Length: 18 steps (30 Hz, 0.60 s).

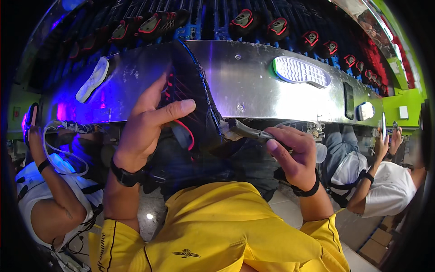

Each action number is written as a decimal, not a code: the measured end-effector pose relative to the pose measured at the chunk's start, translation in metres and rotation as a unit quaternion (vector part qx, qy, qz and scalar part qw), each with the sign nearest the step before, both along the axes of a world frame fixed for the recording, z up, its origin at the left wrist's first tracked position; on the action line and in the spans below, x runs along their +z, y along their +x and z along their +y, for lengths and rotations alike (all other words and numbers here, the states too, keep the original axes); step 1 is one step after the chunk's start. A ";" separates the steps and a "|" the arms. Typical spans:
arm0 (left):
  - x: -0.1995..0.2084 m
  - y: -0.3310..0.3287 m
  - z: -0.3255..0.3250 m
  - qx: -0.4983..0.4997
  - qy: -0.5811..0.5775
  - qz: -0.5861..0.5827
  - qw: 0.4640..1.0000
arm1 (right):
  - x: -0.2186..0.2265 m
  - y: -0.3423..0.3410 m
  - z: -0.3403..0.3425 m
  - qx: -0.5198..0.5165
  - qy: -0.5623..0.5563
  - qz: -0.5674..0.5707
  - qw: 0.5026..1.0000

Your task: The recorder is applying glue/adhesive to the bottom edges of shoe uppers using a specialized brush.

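Note:
A black shoe [206,115] with red laces and red trim is turned on its side in front of me. My left hand [152,111] is closed around it, with the thumb across its side and some fingers hidden behind. Between the thumb and fingers of my right hand [294,152] is a brush [247,131] with a curved metal neck. Its pale, worn head touches or nearly touches the shoe's lower edge along the sole side. The bristles are too small to make out clearly.
A metal bench [222,90] runs across, bearing a white sole [93,79], a patterned sole [302,71], a dark phone-like slab [348,100] and a round white container [365,110]. Behind it, several black shoes [244,20] sit on a rack. Co-workers [59,195] [380,186] sit on both sides.

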<state>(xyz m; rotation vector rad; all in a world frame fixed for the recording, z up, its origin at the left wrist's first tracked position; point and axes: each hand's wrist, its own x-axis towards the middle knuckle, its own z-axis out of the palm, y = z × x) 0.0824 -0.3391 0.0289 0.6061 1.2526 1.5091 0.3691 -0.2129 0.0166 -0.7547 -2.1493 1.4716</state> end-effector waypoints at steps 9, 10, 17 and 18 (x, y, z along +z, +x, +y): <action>-0.014 0.002 0.006 0.048 -0.094 -0.049 0.993 | 0.021 -0.006 0.018 -0.021 0.145 0.017 0.989; -0.012 0.005 0.008 0.046 -0.093 -0.050 0.993 | 0.025 -0.007 0.021 -0.023 0.147 0.015 0.989; -0.005 0.015 -0.002 0.042 -0.164 -0.049 0.984 | 0.039 -0.018 0.044 -0.007 0.257 0.047 0.965; -0.002 0.016 -0.005 0.017 -0.165 -0.017 0.986 | 0.041 -0.019 0.047 -0.008 0.257 0.046 0.965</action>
